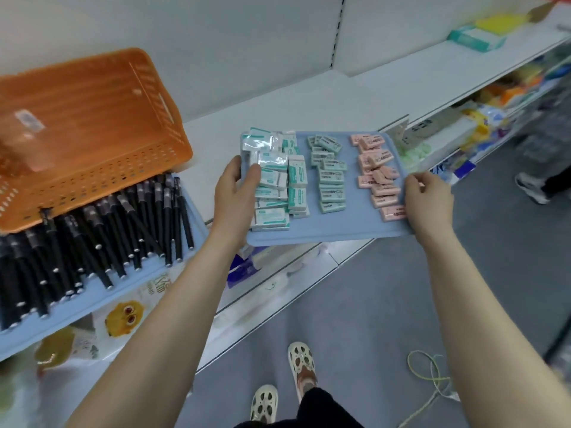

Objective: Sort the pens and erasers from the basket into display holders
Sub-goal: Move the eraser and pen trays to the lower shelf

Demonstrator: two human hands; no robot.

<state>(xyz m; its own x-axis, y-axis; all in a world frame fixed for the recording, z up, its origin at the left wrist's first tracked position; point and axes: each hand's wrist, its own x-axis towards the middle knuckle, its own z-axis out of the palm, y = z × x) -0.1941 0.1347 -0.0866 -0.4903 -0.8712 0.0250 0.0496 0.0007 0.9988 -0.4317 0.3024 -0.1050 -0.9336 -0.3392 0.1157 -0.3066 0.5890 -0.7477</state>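
A light blue tray [333,225] sits at the front edge of the white shelf [222,134], partly overhanging it. On it lie three groups of erasers: white-and-teal wrapped ones [278,180] on the left, grey-green ones [329,174] in the middle, pink ones [378,174] on the right. My left hand [236,186] grips the tray's left edge, thumb on the white erasers. My right hand [428,200] grips the right edge. An orange basket [92,128] lies tipped on its side at the left, empty. Several black pens [92,239] lie on another blue tray [129,288] below it.
The shelf's back wall is white. Teal and yellow packs [477,38] lie far right on the shelf. Lower shelves hold colourful goods [482,118]. A second person's shoe [531,186] shows on the grey floor at the right, and a yellow-green cord [429,375] lies by my feet.
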